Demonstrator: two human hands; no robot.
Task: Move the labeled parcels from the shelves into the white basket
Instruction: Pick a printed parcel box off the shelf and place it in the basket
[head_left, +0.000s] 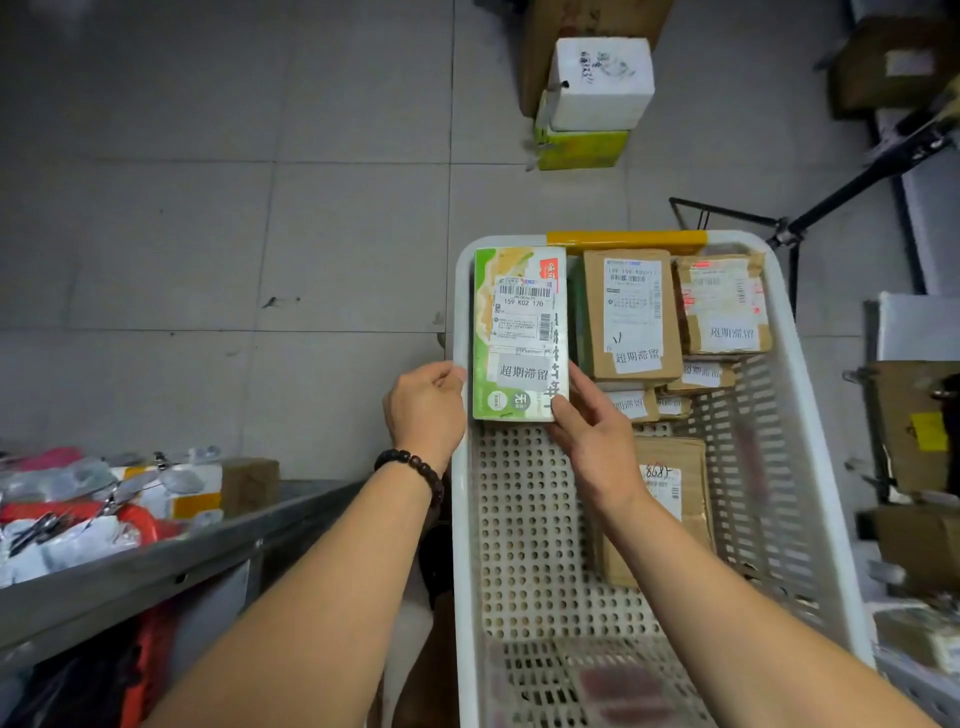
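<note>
A green and white labeled parcel (519, 332) stands at the far left inside the white basket (810, 415). My left hand (426, 410) holds its lower left edge from outside the basket rim. My right hand (587, 436) grips its lower right corner with thumb and fingers. Beside it lie several brown cardboard parcels with white labels, one (631, 312) in the middle and another (724, 304) at the right. A further brown parcel (670, 499) lies lower in the basket, partly hidden by my right forearm.
A grey metal shelf (156, 556) at the left carries bagged parcels. On the floor ahead stands a white foam box (600, 83) on a yellow-green box (579, 148). A black tripod (789, 228) and shelves with cardboard boxes (914, 426) stand at the right.
</note>
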